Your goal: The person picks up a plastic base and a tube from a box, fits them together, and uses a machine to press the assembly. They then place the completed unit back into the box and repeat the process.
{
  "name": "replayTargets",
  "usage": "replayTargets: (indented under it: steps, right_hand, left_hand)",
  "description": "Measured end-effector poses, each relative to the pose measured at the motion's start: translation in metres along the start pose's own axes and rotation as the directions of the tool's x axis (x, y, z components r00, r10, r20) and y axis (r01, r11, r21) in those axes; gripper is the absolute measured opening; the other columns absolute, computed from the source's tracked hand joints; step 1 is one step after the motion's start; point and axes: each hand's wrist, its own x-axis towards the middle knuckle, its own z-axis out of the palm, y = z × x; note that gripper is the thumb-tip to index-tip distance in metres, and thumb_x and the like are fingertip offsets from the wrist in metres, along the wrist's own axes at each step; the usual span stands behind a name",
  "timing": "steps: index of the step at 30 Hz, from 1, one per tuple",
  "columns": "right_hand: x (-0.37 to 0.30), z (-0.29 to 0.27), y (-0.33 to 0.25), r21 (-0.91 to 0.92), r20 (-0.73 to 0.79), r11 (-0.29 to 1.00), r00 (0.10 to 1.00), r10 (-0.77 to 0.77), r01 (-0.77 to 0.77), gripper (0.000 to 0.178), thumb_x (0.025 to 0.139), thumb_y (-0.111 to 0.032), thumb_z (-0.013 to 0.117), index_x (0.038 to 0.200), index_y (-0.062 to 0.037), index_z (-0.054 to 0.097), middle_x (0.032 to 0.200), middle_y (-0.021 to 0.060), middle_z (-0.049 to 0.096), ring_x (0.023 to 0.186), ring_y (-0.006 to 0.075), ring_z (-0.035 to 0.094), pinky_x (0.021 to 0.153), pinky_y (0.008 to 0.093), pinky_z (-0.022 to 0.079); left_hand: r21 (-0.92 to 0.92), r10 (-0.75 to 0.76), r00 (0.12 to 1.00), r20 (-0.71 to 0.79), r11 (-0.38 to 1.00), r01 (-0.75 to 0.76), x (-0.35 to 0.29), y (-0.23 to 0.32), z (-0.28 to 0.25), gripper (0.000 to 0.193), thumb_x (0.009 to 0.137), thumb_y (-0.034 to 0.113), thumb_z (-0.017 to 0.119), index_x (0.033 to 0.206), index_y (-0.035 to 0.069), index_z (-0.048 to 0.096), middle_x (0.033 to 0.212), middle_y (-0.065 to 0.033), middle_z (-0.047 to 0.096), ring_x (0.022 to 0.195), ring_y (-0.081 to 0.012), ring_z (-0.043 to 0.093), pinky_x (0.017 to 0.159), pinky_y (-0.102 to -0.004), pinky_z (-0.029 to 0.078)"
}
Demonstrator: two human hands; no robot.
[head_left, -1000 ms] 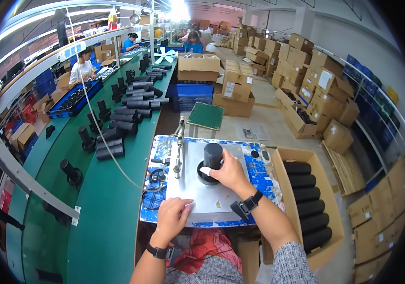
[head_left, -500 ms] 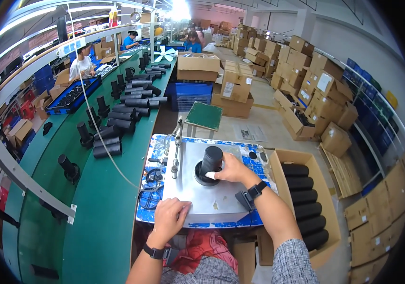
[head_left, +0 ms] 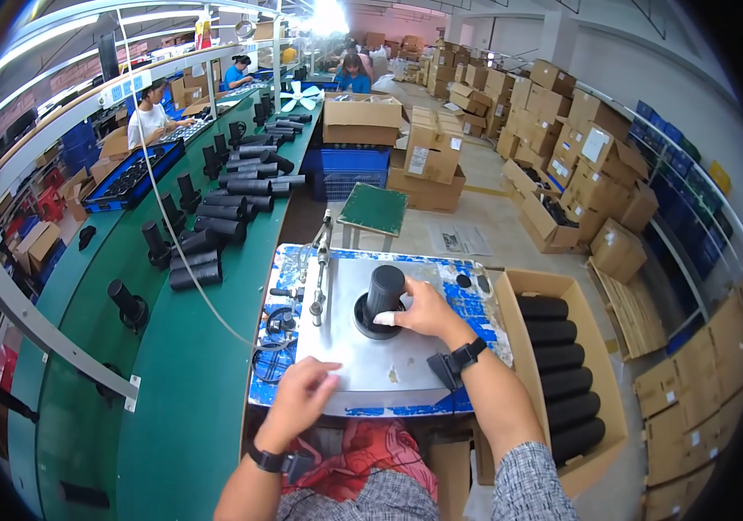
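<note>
A black ribbed cylinder (head_left: 385,289) stands slightly tilted in a round black base (head_left: 369,328) on the metal plate (head_left: 380,369) of the bench in front of me. My right hand (head_left: 419,311) is wrapped round the cylinder's lower right side, its thumb, with a white covering, low at the front. My left hand (head_left: 302,395) hovers by the plate's near left corner, holding nothing, fingers loosely apart. Left of the base, a metal clamp-like fixture (head_left: 321,271) with hoses rises from the plate. Fingers on the cylinder's far side are hidden.
An open carton (head_left: 610,425) of black foam-like rolls stands right of the bench. Left runs a green conveyor table (head_left: 189,373) with several black tubes (head_left: 196,271) and upright parts. A green-topped stool (head_left: 373,210) is behind the bench. Co-workers sit farther along the line.
My left hand has lifted slightly and its fingers have spread, moving a little left. My right hand keeps its hold on the cylinder, which has barely moved.
</note>
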Motion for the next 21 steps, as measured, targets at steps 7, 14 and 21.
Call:
replayTargets:
  steps: [7, 14, 21]
  right_hand:
    - [-0.011, 0.015, -0.012, -0.26, -0.2, 0.965, 0.979, -0.04, -0.014, 0.069, 0.07, -0.042, 0.094, 0.119, -0.0006, 0.067, 0.104, 0.0196, 0.076, 0.093, 0.0336, 0.076, 0.086, 0.0422, 0.059]
    - [-0.01, 0.021, -0.025, -0.115, -0.176, 0.985, 0.978, 0.109, -0.131, 0.068, 0.072, -0.042, 0.094, 0.12, -0.0012, 0.069, 0.108, 0.0175, 0.077, 0.097, 0.0317, 0.075, 0.088, 0.0406, 0.057]
    - [-0.013, 0.017, -0.014, -0.095, -0.163, 0.994, 0.986, 0.028, -0.044, 0.063, 0.076, -0.039, 0.091, 0.122, -0.0016, 0.068, 0.111, 0.0183, 0.077, 0.099, 0.0327, 0.074, 0.089, 0.0407, 0.057]
  left_hand:
    - [0.477, 0.101, 0.993, -0.066, 0.877, -0.058, 0.088, -0.094, -0.041, 0.017, 0.101, 0.009, 0.062, 0.113, 0.001, 0.071, 0.114, -0.0175, 0.068, 0.102, -0.0385, 0.066, 0.091, -0.0427, 0.054]
    - [0.526, -0.158, 0.98, 0.123, 0.848, 0.071, 0.127, -0.191, -0.032, 0.027, 0.104, 0.019, 0.057, 0.123, 0.003, 0.068, 0.127, -0.0206, 0.064, 0.115, -0.0429, 0.063, 0.098, -0.0498, 0.052]
    - [0.512, -0.198, 0.976, 0.095, 0.85, 0.123, 0.128, -0.174, -0.024, 0.028, 0.105, 0.019, 0.056, 0.124, 0.003, 0.067, 0.127, -0.0208, 0.065, 0.113, -0.0433, 0.064, 0.096, -0.0506, 0.053]
